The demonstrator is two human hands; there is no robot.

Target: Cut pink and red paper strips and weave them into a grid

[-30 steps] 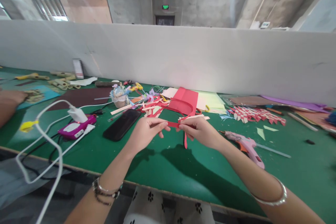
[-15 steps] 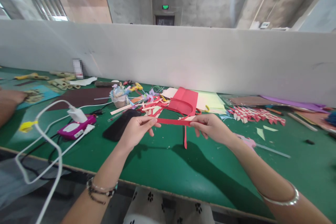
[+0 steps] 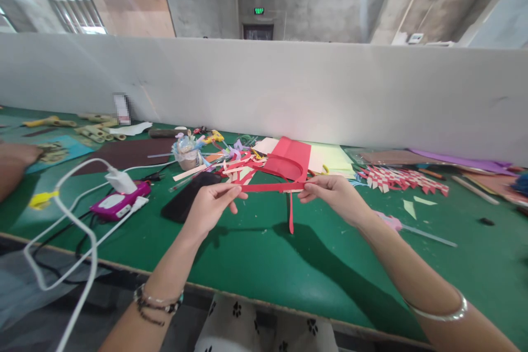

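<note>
A red paper strip point(image 3: 264, 187) is stretched level between my two hands, above the green table. My left hand point(image 3: 214, 203) pinches its left end between thumb and fingers. At the other end my right hand point(image 3: 332, 195) pinches the strip, its fingers partly curled beneath. Another narrow red strip point(image 3: 291, 214) stands out below the held one, near its right end; whether the two are joined I cannot tell. Just beyond lie red paper sheets point(image 3: 292, 154) and a heap of loose red and pale strips point(image 3: 243, 168).
Left of my hands are a black phone-like object point(image 3: 187, 198) and a purple power strip point(image 3: 119, 201) with white cables. A pink glue gun point(image 3: 388, 221) lies at right, woven red-and-white paper point(image 3: 402, 179) behind it. Another person's hand point(image 3: 18, 162) is at far left.
The strip has shifted slightly up and left at its left end, with more of its right part showing. My right fingers have changed their grip a little.
</note>
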